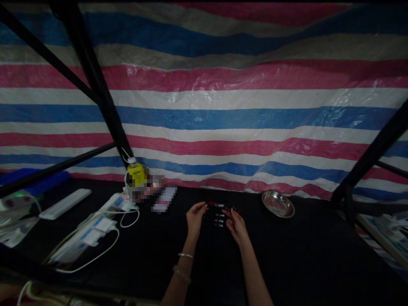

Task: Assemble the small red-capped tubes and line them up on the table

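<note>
Black surfacing covers the tabletop point(296, 263) beneath your forearms. Two pale bangles point(185, 255) are worn on your left arm. Your left hand point(194, 219) is curled, thumb and fingertips drawn together at the left end of a row of slim pens point(219, 221); whether they grip one cannot be determined in this light. Your right hand point(236, 224) is at the row's right end, fingers bent, a bit of red showing beside them; its hold likewise cannot be determined. The pens lie side by side between your hands, dark-bodied with silvery sections, the farthest one partly red. To your right, well apart from the pens, is a shiny metal dish point(278, 204). To your left is a white power strip point(78, 244) with plugs and cables. Farther back stands a yellow bottle point(137, 173), white-capped, before a red, white and blue striped sheet point(207, 117).
</note>
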`<action>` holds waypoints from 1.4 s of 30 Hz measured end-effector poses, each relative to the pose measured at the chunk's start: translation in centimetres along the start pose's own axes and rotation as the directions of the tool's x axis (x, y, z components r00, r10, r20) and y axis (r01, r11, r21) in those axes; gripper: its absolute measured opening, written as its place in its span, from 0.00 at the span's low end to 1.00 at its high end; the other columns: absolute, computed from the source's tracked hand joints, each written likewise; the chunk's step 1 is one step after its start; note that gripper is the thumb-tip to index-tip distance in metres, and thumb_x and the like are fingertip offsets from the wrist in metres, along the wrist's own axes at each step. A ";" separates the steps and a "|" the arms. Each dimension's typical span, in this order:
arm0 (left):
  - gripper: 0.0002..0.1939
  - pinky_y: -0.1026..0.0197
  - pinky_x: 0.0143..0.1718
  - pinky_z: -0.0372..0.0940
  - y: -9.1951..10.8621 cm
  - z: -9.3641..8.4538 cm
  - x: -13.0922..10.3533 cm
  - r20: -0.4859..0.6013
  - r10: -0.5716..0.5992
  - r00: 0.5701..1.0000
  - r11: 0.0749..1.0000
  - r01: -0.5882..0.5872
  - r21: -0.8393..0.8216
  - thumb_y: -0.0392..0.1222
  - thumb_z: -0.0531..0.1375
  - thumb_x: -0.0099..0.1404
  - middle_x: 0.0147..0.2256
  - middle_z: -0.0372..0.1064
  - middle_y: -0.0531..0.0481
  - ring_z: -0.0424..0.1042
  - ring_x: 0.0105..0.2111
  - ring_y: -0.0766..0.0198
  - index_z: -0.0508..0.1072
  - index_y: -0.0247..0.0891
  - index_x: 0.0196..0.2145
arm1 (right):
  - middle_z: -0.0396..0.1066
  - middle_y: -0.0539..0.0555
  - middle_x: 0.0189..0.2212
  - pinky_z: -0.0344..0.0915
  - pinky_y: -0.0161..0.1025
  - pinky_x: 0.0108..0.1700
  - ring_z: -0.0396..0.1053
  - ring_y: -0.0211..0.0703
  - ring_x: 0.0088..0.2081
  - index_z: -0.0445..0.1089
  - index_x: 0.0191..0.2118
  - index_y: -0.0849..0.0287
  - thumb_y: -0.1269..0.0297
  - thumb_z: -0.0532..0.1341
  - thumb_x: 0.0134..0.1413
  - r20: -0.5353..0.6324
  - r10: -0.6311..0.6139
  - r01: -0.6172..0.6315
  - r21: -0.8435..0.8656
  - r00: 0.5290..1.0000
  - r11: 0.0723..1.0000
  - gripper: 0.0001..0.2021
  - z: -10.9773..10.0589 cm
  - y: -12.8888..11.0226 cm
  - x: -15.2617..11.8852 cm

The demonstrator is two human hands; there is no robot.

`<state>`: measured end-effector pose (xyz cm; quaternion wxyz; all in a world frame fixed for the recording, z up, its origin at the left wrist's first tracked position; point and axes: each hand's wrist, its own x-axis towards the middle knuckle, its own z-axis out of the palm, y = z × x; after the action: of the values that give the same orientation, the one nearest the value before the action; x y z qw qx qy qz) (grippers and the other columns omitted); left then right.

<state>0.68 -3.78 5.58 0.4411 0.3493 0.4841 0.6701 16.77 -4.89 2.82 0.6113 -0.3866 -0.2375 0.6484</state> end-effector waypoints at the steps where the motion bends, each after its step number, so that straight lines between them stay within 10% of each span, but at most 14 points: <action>1: 0.13 0.63 0.31 0.67 0.0 0.0 0.0 0.005 0.005 1.000 1.000 -0.005 0.010 0.40 0.66 0.44 0.28 0.74 0.48 0.73 0.27 0.63 0.75 0.32 0.30 | 0.75 0.60 0.36 0.41 0.25 0.09 0.59 0.27 0.13 0.66 0.27 0.61 0.49 0.67 0.36 0.000 -0.007 0.007 -0.013 1.000 1.000 0.20 0.0 0.0 0.0; 8: 0.12 0.63 0.32 0.67 0.0 0.2 -0.4 0.041 0.000 0.999 0.999 -0.001 0.037 0.40 0.67 0.44 0.26 0.75 0.49 0.73 0.26 0.63 0.76 0.34 0.29 | 0.75 0.60 0.32 0.38 0.26 0.10 0.60 0.28 0.12 0.65 0.26 0.61 0.47 0.67 0.34 -0.021 -0.070 0.069 -0.070 0.997 0.995 0.22 0.2 0.2 -0.2; 15: 0.11 0.62 0.32 0.68 -0.4 0.9 -1.0 0.089 -0.029 0.996 1.000 0.028 0.014 0.38 0.67 0.43 0.27 0.75 0.49 0.74 0.26 0.63 0.75 0.33 0.28 | 0.62 0.46 0.08 0.38 0.28 0.13 0.48 0.27 0.09 0.71 0.34 0.65 0.43 0.65 0.33 -0.141 -0.197 0.155 -0.266 0.970 0.952 0.28 0.5 0.1 -0.4; 23: 0.14 0.64 0.30 0.67 -1.4 1.6 -2.0 0.078 -0.225 0.971 0.959 0.235 -0.156 0.35 0.69 0.43 0.29 0.74 0.47 0.74 0.27 0.63 0.74 0.31 0.30 | 0.67 0.45 0.16 0.53 0.30 0.18 0.55 0.30 0.15 0.69 0.49 0.61 0.48 0.63 0.41 -0.148 -0.479 0.400 -0.373 0.865 0.838 0.29 2.8 0.0 -2.5; 42: 0.07 0.68 0.32 0.68 -0.2 1.2 -1.2 0.181 -0.555 0.812 0.684 0.569 -0.457 0.24 0.59 0.57 0.27 0.73 0.50 0.75 0.29 0.67 0.71 0.34 0.30 | 0.71 0.52 0.28 0.54 0.32 0.22 0.59 0.34 0.23 0.72 0.37 0.58 0.55 0.62 0.45 0.113 -0.570 0.527 -0.558 0.814 0.641 0.14 5.8 -3.7 -2.8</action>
<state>2.22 -4.48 5.69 0.7052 0.0699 0.3748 0.5977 14.26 -6.17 9.71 0.6439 -0.4827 -0.5018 0.3171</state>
